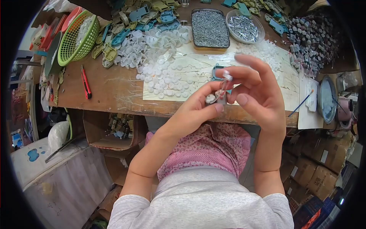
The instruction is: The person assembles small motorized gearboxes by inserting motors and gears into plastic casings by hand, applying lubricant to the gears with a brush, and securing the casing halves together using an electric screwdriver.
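Note:
Over the table's front edge, my left hand (202, 103) is closed, thumb and fingers pinching a small motor (210, 99) with a white end and thin wires. My right hand (263, 91) is close beside it, its fingers curved and spread apart, the forefinger blurred. Thin reddish and pale wires (221, 92) rise from the motor toward the right fingers; I cannot tell whether they touch. A shiny, pale piece (227, 75) shows at a right finger, too blurred to name. Behind the hands a teal plastic casing (217, 71) lies on the sheet, partly hidden.
White plastic discs (167, 82) are spread at left, near a red utility knife (86, 82) and a green basket (78, 38). Screws fill a black tray (210, 28); metal pins fill a round tub (246, 28). Wired motors (312, 42) are heaped at right.

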Tool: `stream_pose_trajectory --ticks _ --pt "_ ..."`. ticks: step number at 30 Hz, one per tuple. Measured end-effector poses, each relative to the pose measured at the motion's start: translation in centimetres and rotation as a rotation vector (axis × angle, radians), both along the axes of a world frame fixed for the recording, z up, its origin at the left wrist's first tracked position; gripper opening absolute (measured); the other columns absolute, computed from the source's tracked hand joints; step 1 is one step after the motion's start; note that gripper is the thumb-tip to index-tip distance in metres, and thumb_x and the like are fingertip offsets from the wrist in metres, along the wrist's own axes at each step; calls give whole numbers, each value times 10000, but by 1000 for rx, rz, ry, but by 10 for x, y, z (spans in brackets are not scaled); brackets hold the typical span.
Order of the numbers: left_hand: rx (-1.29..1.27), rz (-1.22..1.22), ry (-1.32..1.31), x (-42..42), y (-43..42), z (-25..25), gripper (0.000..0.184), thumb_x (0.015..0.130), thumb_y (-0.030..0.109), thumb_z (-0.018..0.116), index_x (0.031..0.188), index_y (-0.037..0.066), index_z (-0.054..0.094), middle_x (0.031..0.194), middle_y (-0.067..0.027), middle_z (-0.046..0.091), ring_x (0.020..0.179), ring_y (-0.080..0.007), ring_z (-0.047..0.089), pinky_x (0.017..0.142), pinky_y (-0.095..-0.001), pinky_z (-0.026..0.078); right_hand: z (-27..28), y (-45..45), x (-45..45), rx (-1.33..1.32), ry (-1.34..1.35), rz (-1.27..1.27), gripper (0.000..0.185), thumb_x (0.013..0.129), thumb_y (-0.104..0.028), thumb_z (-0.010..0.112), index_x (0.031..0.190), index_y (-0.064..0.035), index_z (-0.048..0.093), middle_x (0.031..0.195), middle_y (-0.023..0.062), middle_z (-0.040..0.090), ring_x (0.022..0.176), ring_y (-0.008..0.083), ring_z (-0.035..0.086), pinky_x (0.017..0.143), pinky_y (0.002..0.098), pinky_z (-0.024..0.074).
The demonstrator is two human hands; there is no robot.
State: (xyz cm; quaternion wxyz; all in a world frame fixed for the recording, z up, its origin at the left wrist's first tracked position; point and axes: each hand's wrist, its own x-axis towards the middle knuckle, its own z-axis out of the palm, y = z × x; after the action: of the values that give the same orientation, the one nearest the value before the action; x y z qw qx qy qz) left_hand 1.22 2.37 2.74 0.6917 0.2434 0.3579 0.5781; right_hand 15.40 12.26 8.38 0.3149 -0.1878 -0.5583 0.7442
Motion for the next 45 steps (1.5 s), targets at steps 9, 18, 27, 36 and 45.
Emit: stream_pose_trajectory --ticks 9,18,27,36,45 --pt "96 164 112 3 -1 -9 282 939 -3 505 1217 25 467 1085 -50 619 894 -39 576 729 -196 468 -5 -7 8 723 -431 1 436 733 59 671 1157 -41 653 1076 112 562 919 183 585 707 284 458" --pt "-1 9 282 0 -6 0 224 995 198 594 1078 30 470 943 -46 611 721 -60 587 634 -226 507 -24 3 22 783 -413 75 361 703 24 760 1052 -11 674 971 113 593 868 258 623 736 332 509" --pt "136 340 369 -3 -5 -9 250 1023 302 548 1014 85 423 682 13 487 567 -38 434 499 -188 342 -19 15 32 766 -517 -5 267 736 -44 780 966 -9 649 879 86 599 739 218 588 661 326 486" --pt "133 343 193 -11 -6 -9 186 1032 252 465 1107 93 404 744 -23 509 610 -45 397 531 -190 320 -63 48 10 1084 -767 -229 254 773 -20 737 1016 -36 662 890 103 627 789 257 641 696 357 526" --pt "80 219 207 -20 -11 -1 304 1005 129 446 1293 31 456 907 -27 530 714 -74 474 638 -200 396 -57 46 14 1325 -687 -303 333 769 -18 736 1095 -50 672 870 90 601 769 235 607 694 330 483"
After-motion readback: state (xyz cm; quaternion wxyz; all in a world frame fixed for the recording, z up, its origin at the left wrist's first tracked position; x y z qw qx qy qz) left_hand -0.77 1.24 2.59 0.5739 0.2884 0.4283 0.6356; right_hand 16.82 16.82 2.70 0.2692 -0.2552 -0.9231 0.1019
